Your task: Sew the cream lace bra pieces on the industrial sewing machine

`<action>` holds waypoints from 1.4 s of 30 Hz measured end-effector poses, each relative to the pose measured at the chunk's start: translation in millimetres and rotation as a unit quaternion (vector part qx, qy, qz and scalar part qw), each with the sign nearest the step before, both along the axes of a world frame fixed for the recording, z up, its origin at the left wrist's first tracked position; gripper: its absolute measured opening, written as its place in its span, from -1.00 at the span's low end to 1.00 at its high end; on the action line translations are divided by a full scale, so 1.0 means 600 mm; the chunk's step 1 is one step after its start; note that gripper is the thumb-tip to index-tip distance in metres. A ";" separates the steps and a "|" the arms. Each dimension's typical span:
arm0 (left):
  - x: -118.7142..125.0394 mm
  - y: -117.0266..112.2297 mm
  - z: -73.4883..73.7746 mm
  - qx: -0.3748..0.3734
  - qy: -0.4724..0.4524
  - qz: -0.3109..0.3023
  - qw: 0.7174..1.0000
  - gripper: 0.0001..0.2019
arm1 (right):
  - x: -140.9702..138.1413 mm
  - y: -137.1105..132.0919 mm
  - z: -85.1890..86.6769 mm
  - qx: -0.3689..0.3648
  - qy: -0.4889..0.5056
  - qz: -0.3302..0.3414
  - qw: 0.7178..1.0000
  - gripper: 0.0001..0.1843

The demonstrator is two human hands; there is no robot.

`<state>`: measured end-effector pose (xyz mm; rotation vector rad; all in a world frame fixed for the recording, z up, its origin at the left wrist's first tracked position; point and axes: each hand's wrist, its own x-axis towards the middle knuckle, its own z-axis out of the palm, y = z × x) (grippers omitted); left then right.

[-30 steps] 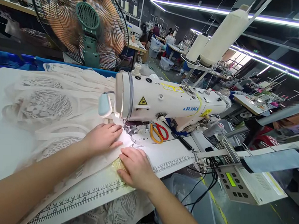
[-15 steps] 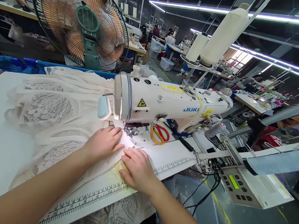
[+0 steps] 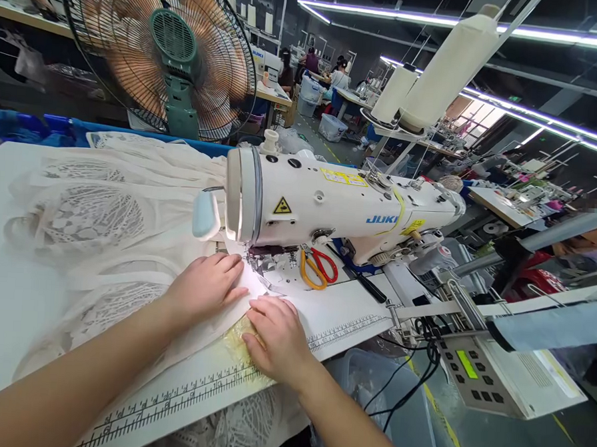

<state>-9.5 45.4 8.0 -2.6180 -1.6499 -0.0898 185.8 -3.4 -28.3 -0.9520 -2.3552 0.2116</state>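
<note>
My left hand (image 3: 206,287) lies flat, fingers stretched out, pressing the cream fabric (image 3: 127,241) down just left of the needle area. My right hand (image 3: 278,337) rests palm down on the fabric's near edge, fingers together and slightly curled, right in front of the presser foot (image 3: 261,265). The white sewing machine (image 3: 329,205) stands across the table behind both hands. Lace-patterned parts of the same fabric spread to the left.
Orange-and-red-handled scissors (image 3: 319,268) lie on the machine bed. A ruler strip (image 3: 179,394) runs along the table's front edge. A standing fan (image 3: 162,49) is behind the table, thread cones (image 3: 446,71) at upper right, a control box (image 3: 475,373) to the right. People work in the distance.
Both hands have stayed on the fabric, with only a slight shift; the view has moved a little.
</note>
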 end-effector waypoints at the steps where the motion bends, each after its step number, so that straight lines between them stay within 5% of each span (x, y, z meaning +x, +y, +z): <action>1: 0.000 0.000 -0.001 -0.001 0.001 0.000 1.000 -0.56 | 0.000 0.000 -0.001 0.004 0.006 -0.002 1.000 -0.74; 34: -0.020 0.030 -0.014 0.053 0.012 -0.033 0.998 -0.58 | 0.000 0.003 0.002 -0.011 -0.009 0.001 1.000 -0.69; 42: -0.023 0.041 0.019 0.073 0.041 -0.094 0.992 -0.58 | 0.001 0.010 -0.001 -0.012 0.009 -0.003 1.000 -0.73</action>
